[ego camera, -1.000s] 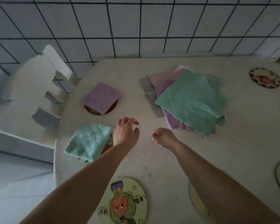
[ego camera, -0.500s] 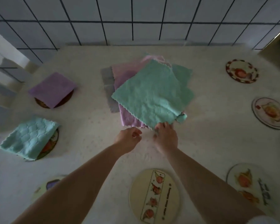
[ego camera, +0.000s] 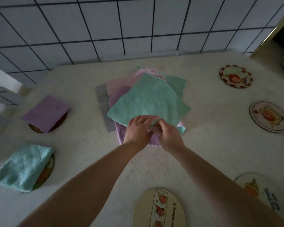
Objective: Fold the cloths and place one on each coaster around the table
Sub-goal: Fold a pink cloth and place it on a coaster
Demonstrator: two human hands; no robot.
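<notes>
White table (ego camera: 211, 145) fills the frame; at its centre lies the cloth pile (ego camera: 147, 99). Left hand (ego camera: 138, 131) and right hand (ego camera: 168, 135) both pinch the green top cloth (ego camera: 151, 102) at its near corner.

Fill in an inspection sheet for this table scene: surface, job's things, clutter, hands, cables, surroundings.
Surface: pale table.
Job's things: pile of loose cloths at centre; folded purple cloth and folded teal cloth each lie on a coaster at left; four bare coasters, two at right, two near.
Clutter: nothing seen.
Hands: left hand and right hand meet at the pile's near edge; exact grip unclear.
Cables: nothing seen.
Surroundings: tiled wall; chair at left.
</notes>
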